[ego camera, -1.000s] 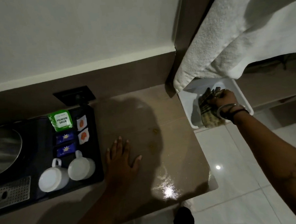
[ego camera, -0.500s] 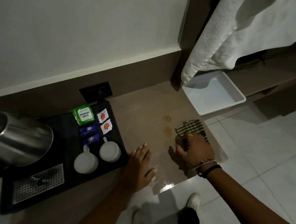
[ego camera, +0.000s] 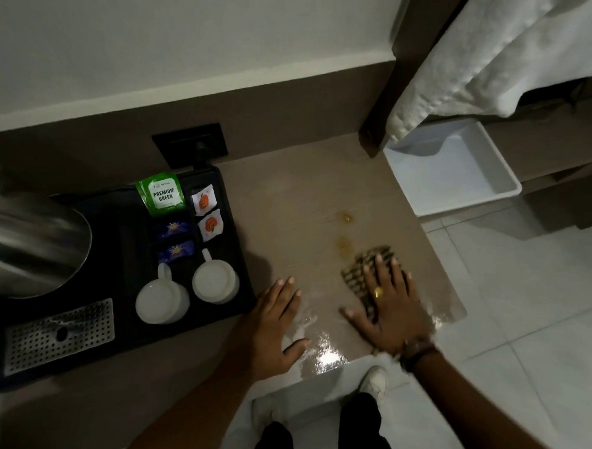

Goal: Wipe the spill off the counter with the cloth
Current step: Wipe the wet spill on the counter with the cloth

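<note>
A brown counter (ego camera: 306, 193) carries two small amber spill spots (ego camera: 345, 217), one behind the other; the nearer one lies just beyond the cloth. The striped dark-and-tan cloth (ego camera: 360, 267) lies flat near the counter's right front. My right hand (ego camera: 388, 305) presses on it with fingers spread, palm down, covering most of it. My left hand (ego camera: 276, 325) rests flat on the counter's front edge, fingers apart, holding nothing.
A black tray (ego camera: 129, 336) on the left holds two white cups (ego camera: 188, 291), tea sachets (ego camera: 164, 197), a drip grid and a steel kettle (ego camera: 28, 245). A white bin (ego camera: 512, 183) stands right of the counter under a hanging white towel (ego camera: 477, 53). Tiled floor lies below.
My right hand brought the cloth from the white bin onto the counter, then flattened over it. The view shifted right. My left hand stayed flat on the counter.
</note>
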